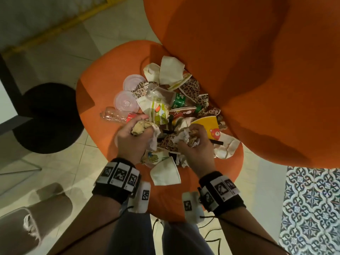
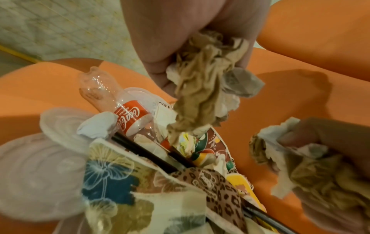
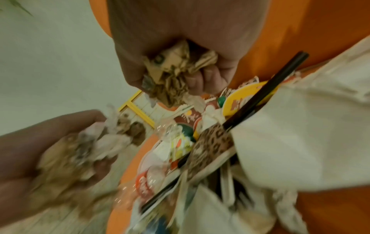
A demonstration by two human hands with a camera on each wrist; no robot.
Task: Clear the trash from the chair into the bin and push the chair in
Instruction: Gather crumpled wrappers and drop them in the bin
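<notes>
- Orange chair (image 1: 103,74): seat carries the trash pile (image 1: 165,100) at centre.
- Left hand (image 1: 133,138): fingers clenched round crumpled brown paper (image 2: 202,88), near-left of pile.
- Right hand (image 1: 196,146): fingers clenched round crumpled tissue wad (image 1: 189,136), near-right.

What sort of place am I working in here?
Probably a café or casual lounge seating area, indoors. An orange upholstered chair stands on a tiled floor, beside a black round table base; the trash is takeaway cups, dome lids and drink bottles.
</notes>
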